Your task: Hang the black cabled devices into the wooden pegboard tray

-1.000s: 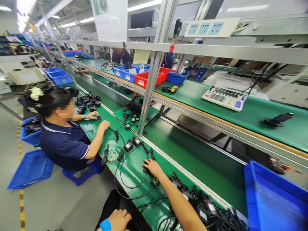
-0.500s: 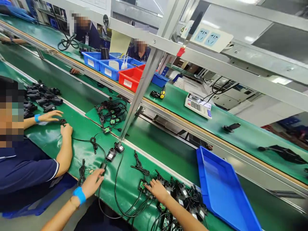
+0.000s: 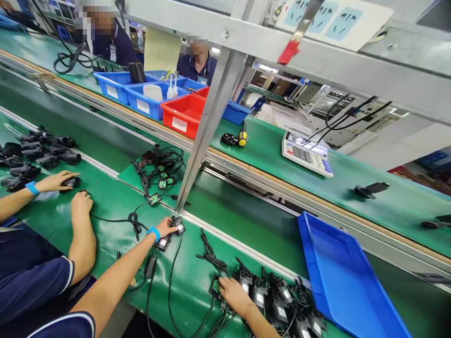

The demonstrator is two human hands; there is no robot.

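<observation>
My left hand (image 3: pixel 165 228), with a blue wristband, reaches forward over the green bench. Its fingers close on a small black unit (image 3: pixel 178 225) with a cable, at the foot of a slanted metal post (image 3: pixel 207 126); a second black unit (image 3: pixel 162 243) lies just below the hand. My right hand (image 3: pixel 231 294) rests near the front edge, fingers curled on a small green circuit board (image 3: pixel 213 287) with black leads. A row of black units (image 3: pixel 275 300) lies right beside it.
A co-worker's two hands (image 3: pixel 81 204) work at the left, near a pile of black parts (image 3: pixel 38 150). A blue tray (image 3: pixel 345 277) lies tilted at the right. Coiled cables with boards (image 3: pixel 158 169), a red bin (image 3: pixel 185 115) and a calculator (image 3: pixel 306 152) lie beyond.
My left hand rose from my lap, crossed the bench and reached the black unit by the post. My right hand slid right onto the circuit board. The view swung right and down.
</observation>
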